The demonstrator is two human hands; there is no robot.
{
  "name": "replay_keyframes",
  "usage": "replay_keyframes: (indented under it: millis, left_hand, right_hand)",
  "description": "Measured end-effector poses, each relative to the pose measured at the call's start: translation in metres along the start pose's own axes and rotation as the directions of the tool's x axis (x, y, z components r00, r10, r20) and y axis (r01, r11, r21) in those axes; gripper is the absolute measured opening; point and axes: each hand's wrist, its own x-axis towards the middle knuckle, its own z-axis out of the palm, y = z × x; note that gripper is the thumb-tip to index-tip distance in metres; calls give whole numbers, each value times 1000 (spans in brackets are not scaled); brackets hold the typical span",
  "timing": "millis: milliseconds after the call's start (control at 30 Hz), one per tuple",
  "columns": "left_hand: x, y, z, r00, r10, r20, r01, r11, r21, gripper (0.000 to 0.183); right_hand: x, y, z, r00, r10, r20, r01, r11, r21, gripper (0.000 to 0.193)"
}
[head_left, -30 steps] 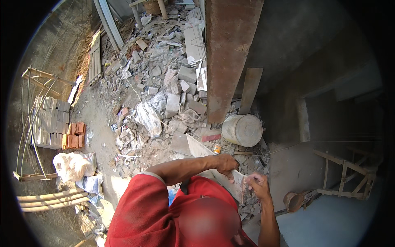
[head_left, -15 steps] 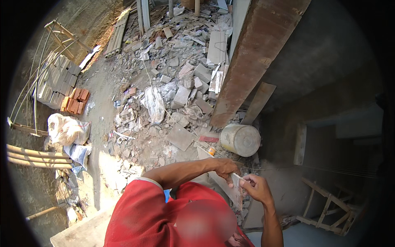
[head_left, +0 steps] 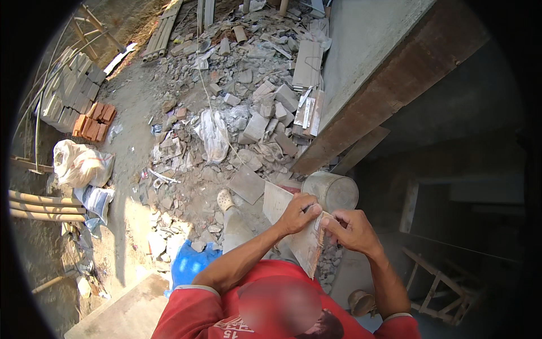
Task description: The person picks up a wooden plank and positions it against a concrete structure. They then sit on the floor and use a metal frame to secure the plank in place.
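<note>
A flat, pale wooden board (head_left: 306,251) with a rough, splintered edge lies slanted in front of my body. My left hand (head_left: 302,213) is closed over its upper part, thumb and fingers gripping the edge. At the board's right corner, my right hand (head_left: 354,230) pinches the edge between thumb and curled fingers; the fingertips are partly hidden. Just beyond both hands stands a dirty whitish bucket (head_left: 333,189). Part of a reddish piece (head_left: 291,185) shows beside it.
Broken blocks and rubble (head_left: 257,127) cover the ground ahead. On the left are orange bricks (head_left: 95,121), a white sack (head_left: 82,164) and bamboo poles (head_left: 45,208). A concrete beam (head_left: 389,96) slants overhead at right. Blue plastic (head_left: 192,263) and a beige clog (head_left: 224,199) are nearby.
Both hands have moved slightly up, and the left also shifted left along the board. More of the board now shows. The blue plastic, clog and lower leg have come into view.
</note>
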Motion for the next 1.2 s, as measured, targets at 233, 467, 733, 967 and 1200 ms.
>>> replay_keyframes:
  millis: [233,467,733,967,1200]
  left_hand:
    - [1,-2,-175,993,-47,-105,37,994,-101,52]
    - [-28,38,-343,965,-249,-87,219,939,-264,58]
    - [-70,50,-434,933,-334,-135,327,942,-73,69]
    - [-105,66,-471,877,-466,-116,467,884,-28,79]
    - [-124,67,-505,843,-482,-239,520,843,134,67]
  right_hand:
    - [128,-99,70,983,0,185,-64,938,340,45]
    - [231,-199,140,902,-294,317,122,876,466,45]
    - [288,-253,201,779,-449,438,93,773,628,46]
    - [311,-277,212,617,-537,576,307,838,452,42]
    - [341,-267,251,606,-466,644,27,822,569,46]
